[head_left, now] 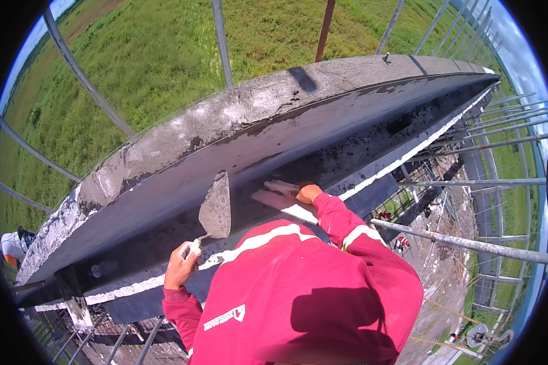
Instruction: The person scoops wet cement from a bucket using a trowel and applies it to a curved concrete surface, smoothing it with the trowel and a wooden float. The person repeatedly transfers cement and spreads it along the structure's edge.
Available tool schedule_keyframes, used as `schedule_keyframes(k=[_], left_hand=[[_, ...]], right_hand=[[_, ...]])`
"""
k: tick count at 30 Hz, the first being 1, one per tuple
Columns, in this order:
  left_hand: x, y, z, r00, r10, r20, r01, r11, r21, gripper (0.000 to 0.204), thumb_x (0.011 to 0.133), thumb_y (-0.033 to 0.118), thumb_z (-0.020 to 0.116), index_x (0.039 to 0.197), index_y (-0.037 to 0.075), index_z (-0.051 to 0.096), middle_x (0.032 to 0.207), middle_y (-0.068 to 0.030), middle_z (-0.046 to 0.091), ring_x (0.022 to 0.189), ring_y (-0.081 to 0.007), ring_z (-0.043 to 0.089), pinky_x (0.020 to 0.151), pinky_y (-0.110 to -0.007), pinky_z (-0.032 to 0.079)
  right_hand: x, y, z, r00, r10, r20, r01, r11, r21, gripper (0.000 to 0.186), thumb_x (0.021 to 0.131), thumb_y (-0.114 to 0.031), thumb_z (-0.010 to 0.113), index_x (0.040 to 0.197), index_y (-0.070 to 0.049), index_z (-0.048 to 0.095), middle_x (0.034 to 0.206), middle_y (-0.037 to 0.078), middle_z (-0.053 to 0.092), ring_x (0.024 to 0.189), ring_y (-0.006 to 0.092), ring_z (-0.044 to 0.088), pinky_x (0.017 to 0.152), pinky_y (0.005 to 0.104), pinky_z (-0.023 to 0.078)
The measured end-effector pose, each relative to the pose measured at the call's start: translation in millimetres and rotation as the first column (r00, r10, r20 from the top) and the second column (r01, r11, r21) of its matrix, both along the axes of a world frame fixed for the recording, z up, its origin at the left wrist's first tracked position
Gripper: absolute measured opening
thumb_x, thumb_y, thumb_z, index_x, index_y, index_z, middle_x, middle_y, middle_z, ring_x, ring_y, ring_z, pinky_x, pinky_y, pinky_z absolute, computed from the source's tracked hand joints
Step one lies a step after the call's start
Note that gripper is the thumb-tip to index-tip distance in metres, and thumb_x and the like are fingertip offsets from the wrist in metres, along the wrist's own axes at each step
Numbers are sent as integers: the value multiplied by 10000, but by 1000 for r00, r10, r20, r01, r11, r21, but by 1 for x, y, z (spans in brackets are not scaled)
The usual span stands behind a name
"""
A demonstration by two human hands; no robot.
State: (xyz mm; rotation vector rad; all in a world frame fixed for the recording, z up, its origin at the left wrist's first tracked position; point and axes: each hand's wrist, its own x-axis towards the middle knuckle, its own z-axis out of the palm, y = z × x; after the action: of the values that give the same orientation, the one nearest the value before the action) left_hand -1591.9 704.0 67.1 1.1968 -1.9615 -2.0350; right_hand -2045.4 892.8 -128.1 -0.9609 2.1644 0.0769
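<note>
My left hand [181, 265] is closed round the handle of a pointed trowel [218, 210]. Its grey, mortar-coated blade points up, in front of the inner wall of a long concrete channel [189, 161]. Ahead and to the right, my right hand [309, 193] is closed on a pale flat float [275, 200], low inside the channel. The fingers hide part of the float's grip. Red sleeves with pale reflective bands cover both arms.
Rough mortar covers the channel's curved far rim [256, 97]. A metal pole [463, 242] juts in at the right, with more scaffold tubes [499, 143] beyond. Ground and small figures lie far below. Another person's white helmet [11, 244] shows at the far left.
</note>
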Motion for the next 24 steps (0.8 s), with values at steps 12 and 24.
schedule_keyframes(k=[12,24], left_hand=[[85,61,-231,681,694,235,-670,719,-185,279,938,291,651,1004,20,633,790,-88,671,549,-154,618,501,-328,484],[298,24,-222,292,955,54,-953,295,-74,267,936,285,639,1061,50,613,761,-47,641,514,-145,583,456,-326,468]], right_hand=[[75,-97,-33,965,222,139,-205,971,-126,807,763,-627,697,1230,32,669,1157,270,698,1093,399,681,942,441,511],[383,-284,-3,828,331,453,-276,943,-185,626,808,-566,767,988,24,661,604,41,537,479,163,526,449,344,410]])
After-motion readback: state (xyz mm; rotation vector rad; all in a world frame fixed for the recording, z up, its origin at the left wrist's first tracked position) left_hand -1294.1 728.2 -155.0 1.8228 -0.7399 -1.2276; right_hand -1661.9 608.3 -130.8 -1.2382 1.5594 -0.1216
